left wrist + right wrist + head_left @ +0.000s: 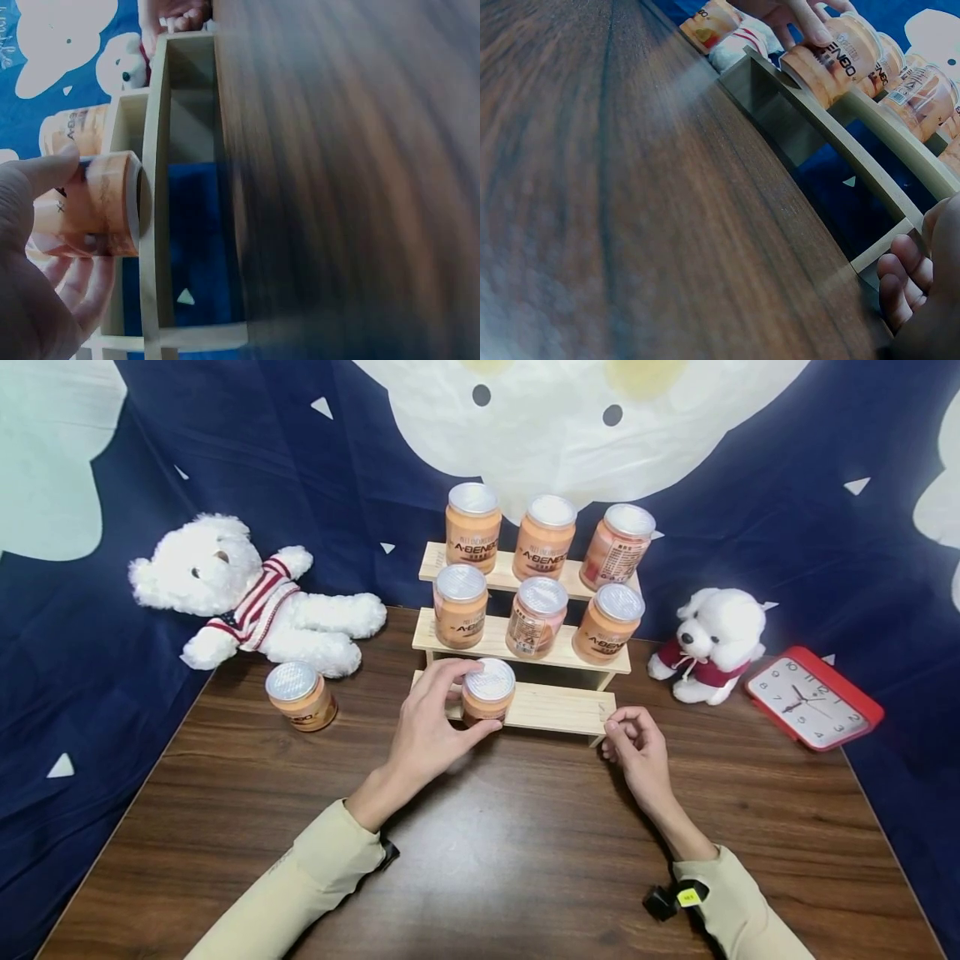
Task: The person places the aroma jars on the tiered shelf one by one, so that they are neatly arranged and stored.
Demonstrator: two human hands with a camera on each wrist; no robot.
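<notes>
I note the left hand [429, 727] grasping an orange jar [487, 692] by its sides, seated upright on the lowest step of the wooden rack [558, 706]. The right hand [636, 745], fingers curled, holds nothing and touches the rack's right end, apparently steadying it on the worktop [480, 860].

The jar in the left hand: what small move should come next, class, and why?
Probably let go of the jar. The left hand grips it, and it seems to stand on the lowest step of the wooden rack, at its left end. The right hand steadies the rack's right end.
</notes>
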